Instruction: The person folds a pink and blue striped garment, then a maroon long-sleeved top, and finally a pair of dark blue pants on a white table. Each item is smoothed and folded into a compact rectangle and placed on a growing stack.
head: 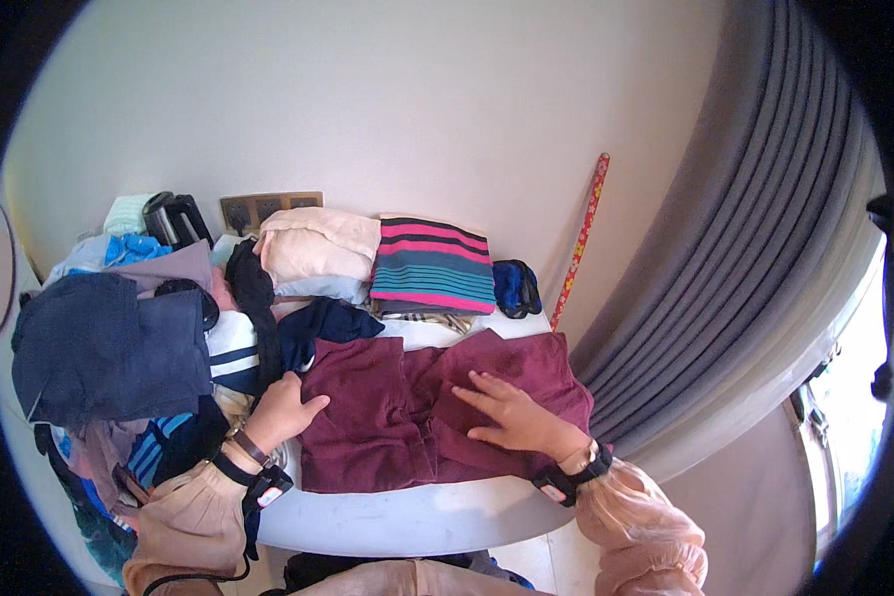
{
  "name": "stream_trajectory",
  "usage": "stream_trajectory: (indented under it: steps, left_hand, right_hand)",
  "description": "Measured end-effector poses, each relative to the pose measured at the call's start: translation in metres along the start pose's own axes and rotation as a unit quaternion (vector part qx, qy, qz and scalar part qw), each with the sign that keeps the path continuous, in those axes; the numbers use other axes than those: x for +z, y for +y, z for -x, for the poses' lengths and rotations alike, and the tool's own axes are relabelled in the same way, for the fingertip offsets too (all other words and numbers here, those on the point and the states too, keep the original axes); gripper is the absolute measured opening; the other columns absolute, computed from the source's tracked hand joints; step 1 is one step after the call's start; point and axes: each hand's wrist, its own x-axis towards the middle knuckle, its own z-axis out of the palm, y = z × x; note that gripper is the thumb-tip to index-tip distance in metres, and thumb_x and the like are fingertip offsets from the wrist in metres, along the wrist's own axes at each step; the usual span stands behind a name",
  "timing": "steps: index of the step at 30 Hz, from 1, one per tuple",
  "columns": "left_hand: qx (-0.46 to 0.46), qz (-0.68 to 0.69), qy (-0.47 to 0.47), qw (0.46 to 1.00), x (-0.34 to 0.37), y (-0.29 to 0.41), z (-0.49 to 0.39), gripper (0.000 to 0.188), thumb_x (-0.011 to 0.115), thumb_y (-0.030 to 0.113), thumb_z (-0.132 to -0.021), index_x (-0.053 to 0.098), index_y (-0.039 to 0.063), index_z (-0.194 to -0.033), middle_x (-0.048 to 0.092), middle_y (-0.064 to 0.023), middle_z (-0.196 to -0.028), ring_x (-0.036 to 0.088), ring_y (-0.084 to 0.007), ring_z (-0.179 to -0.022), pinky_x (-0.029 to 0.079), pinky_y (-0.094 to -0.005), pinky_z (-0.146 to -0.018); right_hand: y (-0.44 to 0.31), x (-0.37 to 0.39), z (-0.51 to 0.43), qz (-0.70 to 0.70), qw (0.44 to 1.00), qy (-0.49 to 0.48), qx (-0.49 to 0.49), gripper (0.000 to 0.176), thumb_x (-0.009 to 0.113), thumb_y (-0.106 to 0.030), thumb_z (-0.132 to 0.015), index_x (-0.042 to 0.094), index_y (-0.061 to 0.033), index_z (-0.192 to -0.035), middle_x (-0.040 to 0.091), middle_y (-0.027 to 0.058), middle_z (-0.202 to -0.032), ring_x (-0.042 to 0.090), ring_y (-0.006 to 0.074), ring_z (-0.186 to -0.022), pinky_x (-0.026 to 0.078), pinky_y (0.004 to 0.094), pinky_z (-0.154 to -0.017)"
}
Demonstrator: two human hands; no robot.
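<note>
A maroon garment (pixel 365 417) lies spread across the white table (pixel 387 521), with some creases and its edges partly folded over. At its left edge is my left hand (pixel 287 410), thumb apart from the fingers; whether it pinches the cloth cannot be told. My right hand (pixel 518 421) rests with spread fingers on the right part of the garment, palm down. Behind the cloth lie a crumpled navy garment (pixel 324 328) and a folded striped textile (pixel 432 264) in pink, black and teal, on top of other folded cloth.
A heap of clothes with dark trousers (pixel 112 350) on top fills the left side. A cream folded cloth (pixel 320 242), an electric kettle (pixel 177 220) and a wall socket panel (pixel 268 208) are at the back. A dark blue pouch (pixel 516 289) lies near grey curtains (pixel 685 298).
</note>
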Motion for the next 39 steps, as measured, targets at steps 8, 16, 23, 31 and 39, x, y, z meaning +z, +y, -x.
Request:
stream_trajectory:
  steps: [8, 16, 23, 31, 39]
  left_hand:
    - [-0.136, 0.46, -0.124, 0.869, 0.0, -0.001, 0.012, 0.034, 0.072, 0.004, -0.091, 0.058, -0.006, -0.121, 0.066, -0.009, -0.114, 0.065, -0.0167, -0.099, 0.055, -0.0327, -0.085]
    - [-0.221, 0.593, -0.181, 0.753, -0.074, 0.021, 0.041, 0.026, 0.065, 0.016, -0.097, 0.069, -0.001, -0.116, 0.072, -0.0117, -0.118, 0.069, -0.0211, -0.105, 0.052, -0.0345, -0.097]
    - [-0.076, 0.517, -0.134, 0.842, -0.126, 0.116, 0.016, 0.048, 0.064, 0.012, -0.095, 0.054, -0.001, -0.14, 0.069, -0.0087, -0.118, 0.068, -0.0179, -0.103, 0.053, -0.0315, -0.093]
    - [0.071, 0.516, -0.341, 0.783, -0.014, 0.198, -0.011, 0.054, 0.061, 0.003, -0.099, 0.042, 0.004, -0.15, 0.059, -0.0167, -0.131, 0.068, -0.024, -0.103, 0.056, -0.0378, -0.094]
    - [0.051, 0.061, -0.021, 0.997, 0.029, 0.097, -0.011, 0.059, 0.077, 0.027, -0.089, 0.054, -0.003, -0.133, 0.059, -0.0192, -0.118, 0.067, -0.0221, -0.09, 0.056, -0.034, -0.079]
  right_hand:
    - [-0.029, 0.025, -0.026, 0.128, 0.976, -0.165, 0.062, 0.076, 0.053, -0.042, -0.101, 0.017, -0.0176, -0.163, 0.021, 0.0212, -0.166, 0.021, 0.041, -0.153, 0.028, 0.0678, -0.114]
    - [-0.071, 0.065, -0.061, 0.068, 0.987, -0.144, 0.016, 0.073, 0.044, -0.049, -0.104, 0.015, -0.0192, -0.164, 0.018, 0.0206, -0.167, 0.016, 0.0391, -0.155, 0.02, 0.0688, -0.115]
    - [-0.031, 0.046, -0.07, -0.346, 0.93, -0.126, -0.005, 0.083, 0.031, -0.067, -0.102, 0.028, -0.0041, -0.157, 0.035, 0.0248, -0.157, 0.03, 0.0391, -0.148, 0.027, 0.0523, -0.118]
    - [0.022, -0.027, 0.007, -0.672, 0.681, 0.051, 0.285, 0.088, 0.043, -0.071, -0.097, 0.046, 0.0022, -0.147, 0.06, 0.0145, -0.133, 0.061, 0.0253, -0.11, 0.05, 0.0427, -0.096]
    - [0.034, -0.007, -0.005, -0.269, 0.906, 0.029, 0.326, 0.071, 0.081, -0.026, -0.081, 0.052, 0.0075, -0.136, 0.059, 0.0273, -0.134, 0.058, 0.0346, -0.125, 0.047, 0.0374, -0.102]
